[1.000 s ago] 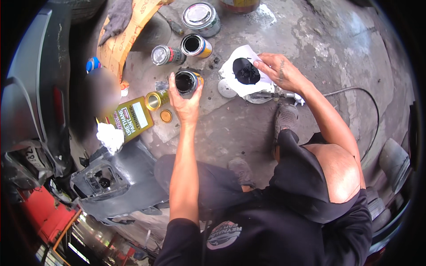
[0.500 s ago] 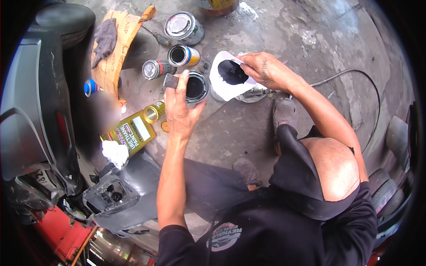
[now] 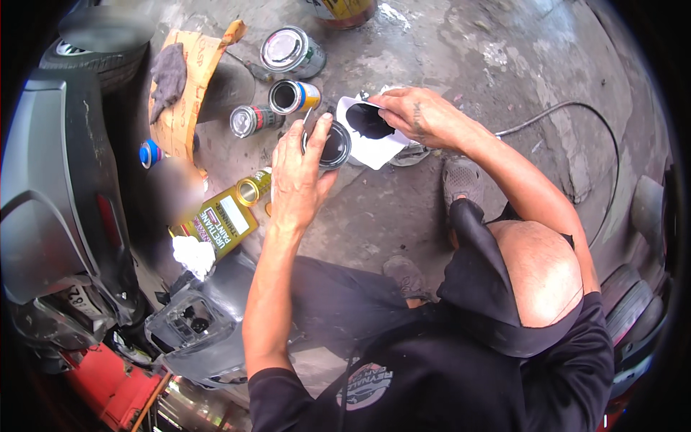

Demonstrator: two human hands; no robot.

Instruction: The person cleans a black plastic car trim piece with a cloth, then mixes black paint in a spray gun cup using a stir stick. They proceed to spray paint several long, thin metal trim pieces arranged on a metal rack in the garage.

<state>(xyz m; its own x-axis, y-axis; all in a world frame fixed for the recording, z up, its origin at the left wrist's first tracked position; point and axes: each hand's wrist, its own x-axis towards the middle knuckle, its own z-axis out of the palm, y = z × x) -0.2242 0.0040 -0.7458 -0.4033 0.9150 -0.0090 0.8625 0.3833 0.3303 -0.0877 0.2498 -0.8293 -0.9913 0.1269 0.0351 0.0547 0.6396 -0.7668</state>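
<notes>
My left hand (image 3: 299, 173) grips a dark-filled can (image 3: 336, 147), with a thin flat grey piece (image 3: 309, 119) between its fingers. Just right of it, my right hand (image 3: 421, 119) pinches the edge of a white paper filter (image 3: 378, 153) holding black paint, resting over a metallic item (image 3: 414, 157), probably a spray gun, attached to a hose (image 3: 568, 104). Close by stand an open blue-yellow can (image 3: 307, 96), a red-banded can (image 3: 246, 122) and a large lidded can (image 3: 282, 52). An olive rectangular tin (image 3: 223, 223) lies left of my forearm beside a small gold can (image 3: 250, 189).
Cardboard with a grey rag (image 3: 169, 83), a white wadded cloth (image 3: 193, 255) and a grey plastic part (image 3: 223, 331) are on the left, beside a dark bumper (image 3: 65, 187) and tire (image 3: 93, 68). A big can (image 3: 338, 11) stands behind; tires (image 3: 626, 309) sit right.
My left hand has lifted and tilted the can, shifting it right toward the paper filter; the flat grey piece has turned edge-on. My right hand stays on the paper.
</notes>
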